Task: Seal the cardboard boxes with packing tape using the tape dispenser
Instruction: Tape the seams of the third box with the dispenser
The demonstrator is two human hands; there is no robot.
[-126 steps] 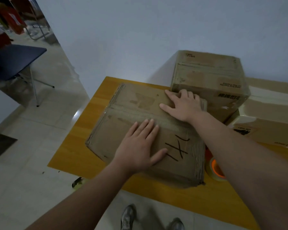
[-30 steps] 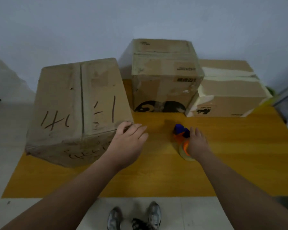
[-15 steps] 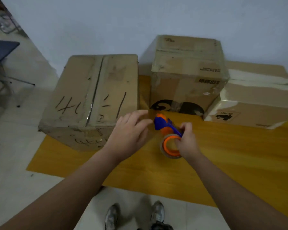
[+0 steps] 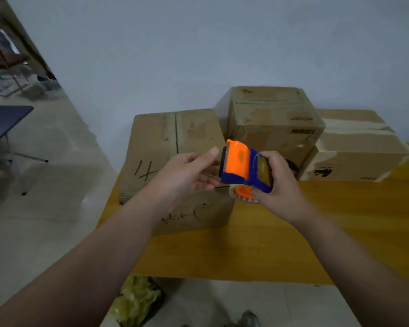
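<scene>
The tape roll point(image 4: 242, 197) is largely hidden beneath the tape dispenser point(image 4: 239, 166) and the right hand point(image 4: 282, 185), the near box point(image 4: 156, 142) is partly covered by the left hand point(image 4: 187, 178), and a shoe point(image 4: 250, 320) is cut off by the bottom edge.

I see my right hand point(image 4: 283, 187) gripping the dispenser point(image 4: 241, 164) above the table point(image 4: 293, 244). My left hand point(image 4: 184, 178) reaches its front edge; whether it pinches tape I can't tell. Beyond sit the left box point(image 4: 156, 147), far box point(image 4: 269, 119) and right box point(image 4: 359, 147).

Yellow table point(image 4: 316, 244) bears marked box point(image 4: 156, 142), tall box point(image 4: 274, 123), taped box point(image 4: 359, 147).
</scene>
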